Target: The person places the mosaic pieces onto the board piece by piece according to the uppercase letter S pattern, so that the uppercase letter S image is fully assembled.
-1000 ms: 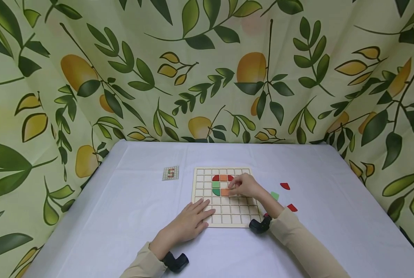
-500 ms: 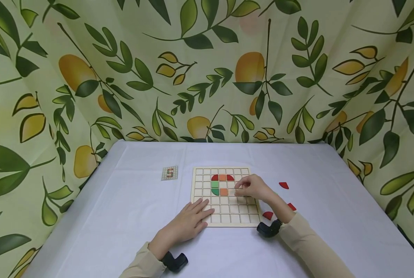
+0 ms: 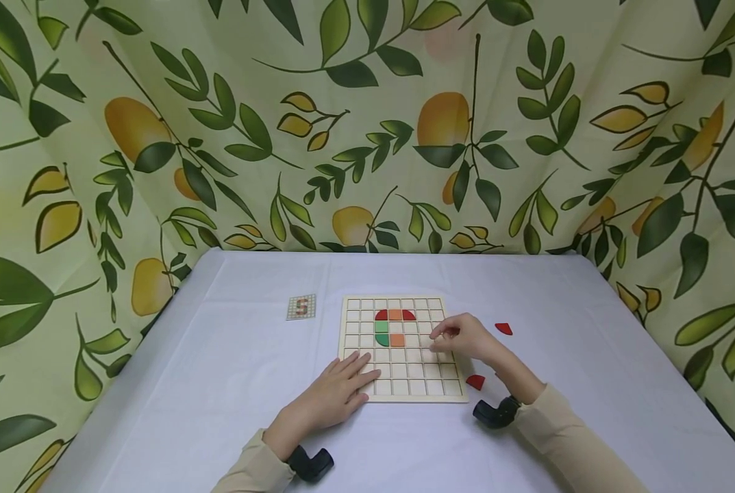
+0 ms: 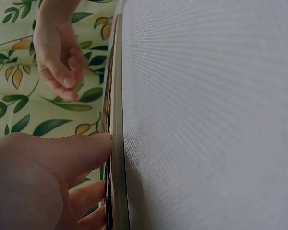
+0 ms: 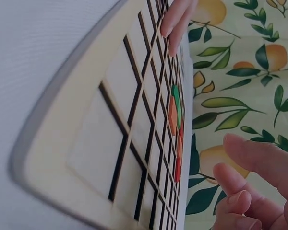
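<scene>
The pale gridded board (image 3: 410,372) lies flat near the middle of the table, its coloured pieces (image 3: 396,339) grouped in the far half: red, orange, green. The left hand (image 3: 330,394) rests on its near left corner, fingers spread and gripping nothing. The right hand (image 3: 466,335) hovers at the right edge, fingers loosely bent, with nothing visible between them. Two loose red pieces (image 3: 475,382) lie right of the board; a small gridded card (image 3: 301,307) sits beyond its left side. Beneath everything stretches a smooth white cloth (image 3: 219,370), lightly creased. Behind and along both sides hangs a cream curtain (image 3: 404,164) printed with leaves and orange fruit.
</scene>
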Tool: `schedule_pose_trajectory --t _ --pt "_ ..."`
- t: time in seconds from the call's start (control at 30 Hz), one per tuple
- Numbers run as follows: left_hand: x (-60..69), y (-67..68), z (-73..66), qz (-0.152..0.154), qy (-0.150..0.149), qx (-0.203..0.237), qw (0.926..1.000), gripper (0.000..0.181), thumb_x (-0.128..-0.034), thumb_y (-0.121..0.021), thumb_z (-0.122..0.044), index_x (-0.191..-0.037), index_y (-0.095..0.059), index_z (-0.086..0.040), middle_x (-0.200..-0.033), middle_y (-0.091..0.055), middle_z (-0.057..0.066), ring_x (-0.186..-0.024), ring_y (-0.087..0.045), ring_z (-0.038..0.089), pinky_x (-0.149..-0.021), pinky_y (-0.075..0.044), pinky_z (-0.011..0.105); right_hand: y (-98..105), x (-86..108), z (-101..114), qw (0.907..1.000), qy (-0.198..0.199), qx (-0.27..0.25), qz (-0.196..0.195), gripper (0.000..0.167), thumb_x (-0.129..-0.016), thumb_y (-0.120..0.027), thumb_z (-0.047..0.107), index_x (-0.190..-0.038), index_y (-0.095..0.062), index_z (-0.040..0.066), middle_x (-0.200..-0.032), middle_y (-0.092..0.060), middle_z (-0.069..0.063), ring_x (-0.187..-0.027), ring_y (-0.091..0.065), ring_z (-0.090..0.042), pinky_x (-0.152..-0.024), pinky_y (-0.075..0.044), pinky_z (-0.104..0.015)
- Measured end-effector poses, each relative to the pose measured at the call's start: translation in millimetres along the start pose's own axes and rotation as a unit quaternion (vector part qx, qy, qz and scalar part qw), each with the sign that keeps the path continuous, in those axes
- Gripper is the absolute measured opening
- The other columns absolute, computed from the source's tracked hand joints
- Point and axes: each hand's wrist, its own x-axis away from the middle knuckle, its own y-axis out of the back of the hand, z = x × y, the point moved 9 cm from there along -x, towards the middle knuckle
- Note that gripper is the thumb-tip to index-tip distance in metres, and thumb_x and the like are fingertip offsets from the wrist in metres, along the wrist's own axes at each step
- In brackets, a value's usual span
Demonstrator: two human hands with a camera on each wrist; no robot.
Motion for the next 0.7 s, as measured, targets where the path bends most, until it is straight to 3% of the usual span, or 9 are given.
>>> schedule_pose_trajectory --t 0.23,0.7 --pt "-0.3 0.7 -1.1 -0.003 0.0 -0.004 1.0 0.045 -0.099 -0.049 -0.031 -0.143 -0.047 -0.026 -0.16 -0.032 0.005 -0.15 -0.025 0.029 -0.119 -0.025 0.057 4 10.6 -8 0.9998 -0.015 0.007 0.007 0.018 -0.077 -0.079 0.015 -0.089 -0.074 0.002 -0.065 -0.045 0.002 -0.069 -0.043 -0.014 -0.056 -0.034 -0.019" --pt "0.6 0.6 -0.7 -0.003 -0.001 -0.003 1.0 0.045 -0.0993 -0.049 -0.031 -0.143 -0.047 -0.025 -0.16 -0.031 0.005 -0.15 -0.026 0.029 -0.12 -0.025 0.057 8 26.8 -23 0.999 0.022 0.006 0.038 0.021 -0.077 -0.079 0.013 -0.091 -0.073 -0.001 -0.063 -0.044 0.004 -0.061 -0.04 -0.008 -0.052 -0.031 -0.018"
